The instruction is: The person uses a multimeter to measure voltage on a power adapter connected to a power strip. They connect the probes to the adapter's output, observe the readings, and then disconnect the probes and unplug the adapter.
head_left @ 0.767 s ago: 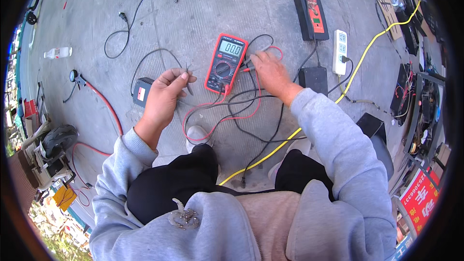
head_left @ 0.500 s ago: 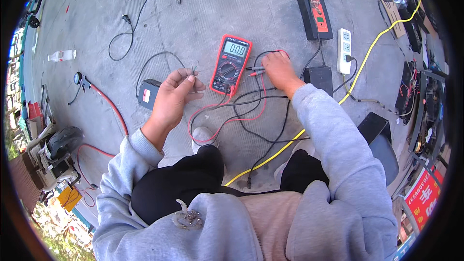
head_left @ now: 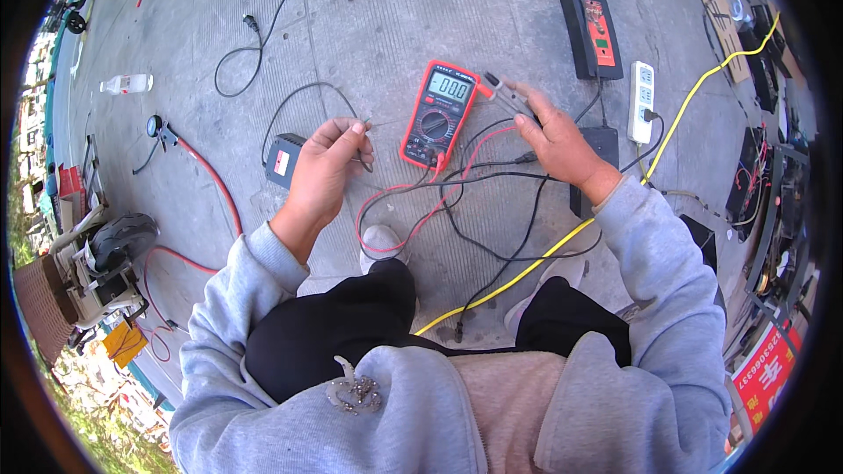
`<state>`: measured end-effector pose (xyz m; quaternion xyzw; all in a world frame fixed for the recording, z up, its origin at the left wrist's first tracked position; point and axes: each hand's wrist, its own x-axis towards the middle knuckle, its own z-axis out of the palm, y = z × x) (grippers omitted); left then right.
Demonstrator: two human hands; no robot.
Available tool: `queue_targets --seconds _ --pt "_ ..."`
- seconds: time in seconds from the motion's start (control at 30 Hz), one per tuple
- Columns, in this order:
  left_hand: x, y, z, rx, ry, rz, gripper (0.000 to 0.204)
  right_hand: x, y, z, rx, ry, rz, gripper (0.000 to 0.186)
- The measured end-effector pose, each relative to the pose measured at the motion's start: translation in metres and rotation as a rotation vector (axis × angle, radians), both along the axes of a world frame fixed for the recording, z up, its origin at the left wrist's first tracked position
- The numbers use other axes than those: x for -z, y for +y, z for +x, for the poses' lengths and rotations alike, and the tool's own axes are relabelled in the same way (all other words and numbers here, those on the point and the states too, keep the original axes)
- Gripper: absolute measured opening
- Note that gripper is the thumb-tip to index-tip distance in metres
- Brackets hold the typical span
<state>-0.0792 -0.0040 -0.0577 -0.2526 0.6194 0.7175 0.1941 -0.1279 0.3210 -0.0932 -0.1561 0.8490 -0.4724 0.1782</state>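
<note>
Lying flat on the concrete floor (head_left: 421,26) between the two hands, a red-cased multimeter (head_left: 439,112) is seen with red and black leads (head_left: 413,211) looped in front of it. The left hand (head_left: 327,167) is closed, its fingertips pinched on a thin wire end; what exactly is pinched is too small to be made out. The right hand (head_left: 555,136) is closed around a probe (head_left: 502,92), whose tip is pointed toward the meter's upper right corner.

A small black box (head_left: 283,161) is set just beside the left hand. Behind the right hand, a black charger unit (head_left: 590,32) and a white power strip (head_left: 642,101) are placed, and a second dark box (head_left: 597,162) is partly covered by the right wrist. A yellow cable (head_left: 685,105) is run from the upper right down past the knees. A clear plastic bottle (head_left: 125,83) is lying far left; its contents cannot be told. Equipment along the right rim is cut off and distorted.
</note>
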Motion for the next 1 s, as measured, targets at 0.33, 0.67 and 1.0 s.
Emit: queue_targets --seconds 0.33,0.67,1.0 --pt "0.002 0.001 0.000 -0.148 0.065 -0.003 0.013 -0.090 0.002 -0.044 0.004 -0.198 -0.612 0.037" --pt "0.005 0.001 -0.003 -0.161 0.109 -0.003 0.010 -0.087 0.002 -0.039 -0.004 0.346 -0.227 0.029" --pt "0.005 0.004 -0.002 -0.045 0.107 -0.033 0.014 -0.059 -0.017 -0.030 0.179 0.502 -0.177 0.025"
